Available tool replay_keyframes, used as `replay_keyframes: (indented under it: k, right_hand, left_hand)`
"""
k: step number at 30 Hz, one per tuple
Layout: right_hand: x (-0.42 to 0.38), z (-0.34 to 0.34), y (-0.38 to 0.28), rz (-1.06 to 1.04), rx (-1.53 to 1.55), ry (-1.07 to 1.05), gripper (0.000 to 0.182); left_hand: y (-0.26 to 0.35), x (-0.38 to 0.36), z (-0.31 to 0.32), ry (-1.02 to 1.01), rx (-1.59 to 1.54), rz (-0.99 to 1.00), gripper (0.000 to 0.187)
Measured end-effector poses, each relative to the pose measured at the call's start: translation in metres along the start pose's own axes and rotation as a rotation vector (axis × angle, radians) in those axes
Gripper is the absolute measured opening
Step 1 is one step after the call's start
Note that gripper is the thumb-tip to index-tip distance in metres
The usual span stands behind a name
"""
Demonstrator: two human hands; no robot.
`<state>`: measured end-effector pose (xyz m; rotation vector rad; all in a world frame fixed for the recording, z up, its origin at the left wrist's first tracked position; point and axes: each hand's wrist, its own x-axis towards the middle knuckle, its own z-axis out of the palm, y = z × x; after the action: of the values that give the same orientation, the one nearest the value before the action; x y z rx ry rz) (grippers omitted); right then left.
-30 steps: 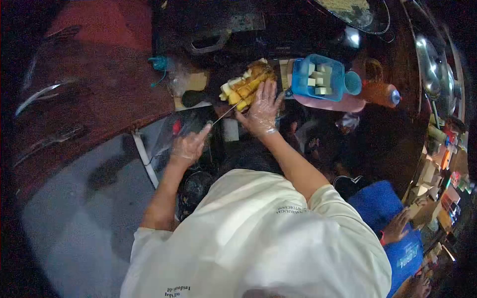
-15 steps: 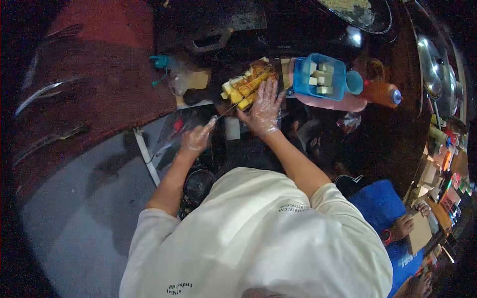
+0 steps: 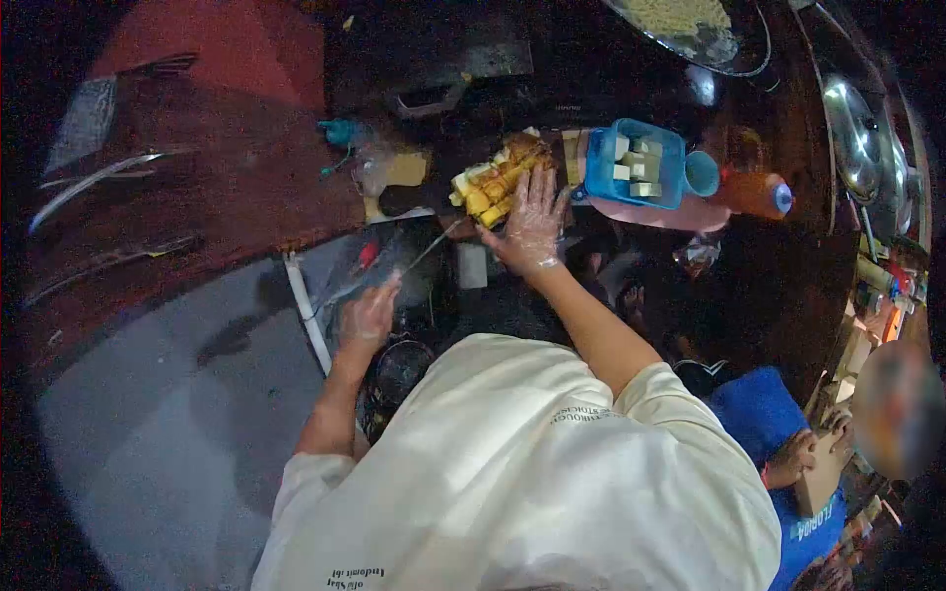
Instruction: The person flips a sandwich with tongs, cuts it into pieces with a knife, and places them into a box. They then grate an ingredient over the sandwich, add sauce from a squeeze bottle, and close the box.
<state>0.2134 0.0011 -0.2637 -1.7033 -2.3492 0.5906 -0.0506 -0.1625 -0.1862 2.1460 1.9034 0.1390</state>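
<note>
My left hand (image 3: pixel 368 317), in a clear plastic glove, is closed around the handle end of a long thin knife (image 3: pixel 434 249). The blade points up and right, its tip just short of the food. Golden-brown toasted bread (image 3: pixel 485 189), cut into chunks, lies on a dark surface. Gloved too, my right hand (image 3: pixel 533 219) rests with fingers stretched out along the bread's right side. Right of it stands a blue plastic container (image 3: pixel 672 192) with several pale blocks (image 3: pixel 645 167) inside.
A small blue cup (image 3: pixel 701 173) and an orange bottle (image 3: pixel 757 192) stand beside the container. A round tray (image 3: pixel 754 59) of yellowish food is at the top right. At the lower right, a person in blue holds a brown cardboard piece (image 3: pixel 820 478).
My left hand has drawn the knife down and left, away from the bread. My right hand stays against the bread. The view has shifted slightly.
</note>
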Motion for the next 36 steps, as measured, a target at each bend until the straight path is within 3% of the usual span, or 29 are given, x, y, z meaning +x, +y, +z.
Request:
replay_keyframes:
  k: [3,5,9,10,11,12,13,15,17,18,19,22,24,27,29,31,35,36]
  right_hand:
    - [-0.005,-0.011,0.003,-0.06,0.076,0.006,0.111]
    - [-0.009,-0.031,0.006,-0.107,0.058,-0.063,0.105]
    - [-0.042,-0.051,0.038,-0.267,0.285,-0.02,0.079]
    - [-0.05,-0.062,0.047,-0.32,0.271,0.105,0.06]
    - [-0.057,-0.072,0.056,-0.306,0.256,0.134,0.06]
    - [-0.066,-0.082,0.066,-0.251,0.334,0.002,0.052]
    - [-0.076,-0.091,0.074,-0.195,0.416,-0.13,0.045]
    - [-0.094,-0.119,0.082,-0.102,0.416,-0.075,0.041]
    - [-0.111,-0.133,0.097,-0.012,0.422,-0.02,0.037]
    - [-0.12,-0.132,0.109,0.062,0.43,-0.021,0.037]
    - [-0.129,-0.133,0.119,0.137,0.44,-0.024,0.038]
    - [-0.159,-0.144,0.141,0.246,0.425,0.082,0.038]
    - [-0.175,-0.156,0.159,0.34,0.429,0.069,0.038]
    - [-0.201,-0.165,0.178,0.425,0.44,0.091,0.037]
    - [-0.216,-0.172,0.188,0.478,0.449,0.059,0.038]
    - [-0.23,-0.184,0.196,0.588,0.51,0.1,0.035]
    - [-0.26,-0.159,0.236,0.621,0.453,0.043,0.038]
    - [-0.258,-0.18,0.229,0.669,0.397,-0.014,0.04]
  left_hand:
    - [0.008,-0.017,-0.007,0.129,0.098,-0.098,0.043]
    - [0.023,-0.007,-0.018,0.13,-0.069,-0.242,0.038]
    - [0.058,0.045,-0.022,0.36,-0.251,0.02,0.036]
    - [0.072,0.062,-0.019,0.394,-0.338,0.033,0.038]
    - [0.088,0.079,-0.016,0.425,-0.425,0.042,0.04]
    - [0.115,0.103,-0.035,0.328,-0.375,0.054,0.04]
    - [0.136,0.12,-0.033,0.263,-0.628,-0.03,0.036]
    - [0.175,0.15,-0.026,0.151,-0.799,-0.027,0.033]
    - [0.211,0.181,-0.028,-0.259,-1.026,-0.147,0.036]
    - [0.245,0.194,-0.049,-0.443,-1.38,-0.36,0.04]
    - [0.26,0.206,-0.037,-0.453,-1.462,-0.274,0.043]
    - [0.31,0.249,-0.04,-0.49,-1.451,-0.175,0.041]
    - [0.334,0.273,-0.031,-0.496,-1.438,-0.258,0.038]
    - [0.352,0.282,-0.036,-0.383,-1.412,-0.269,0.035]
    - [0.341,0.283,-0.052,-0.463,-1.277,-0.238,0.035]
    - [0.324,0.259,-0.06,-0.197,-1.116,-0.081,0.039]
    - [0.268,0.229,-0.04,-0.015,-0.957,-0.12,0.042]
    - [0.261,0.226,-0.033,0.14,-0.809,-0.107,0.045]
